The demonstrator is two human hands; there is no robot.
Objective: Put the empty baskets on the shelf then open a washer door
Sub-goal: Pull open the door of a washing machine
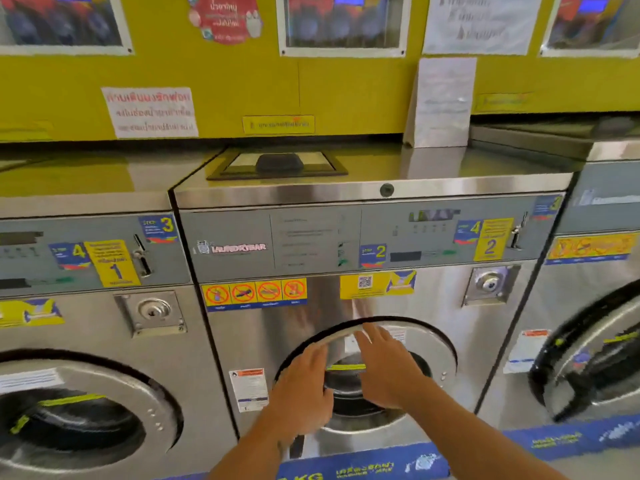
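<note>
At six o'clock, the round stainless-steel washer door (367, 375) sits ajar; left hand (304, 386) and right hand (384, 368) rest on it, fingers spread, gripping nothing. No baskets visible. Next, likely swinging it wide.

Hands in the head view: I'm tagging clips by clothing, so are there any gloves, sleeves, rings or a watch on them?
No. The left hand and right hand are bare, with no gloves, rings or watch showing. Both forearms are uncovered down to the frame's bottom edge, so no sleeve is in view.
</note>
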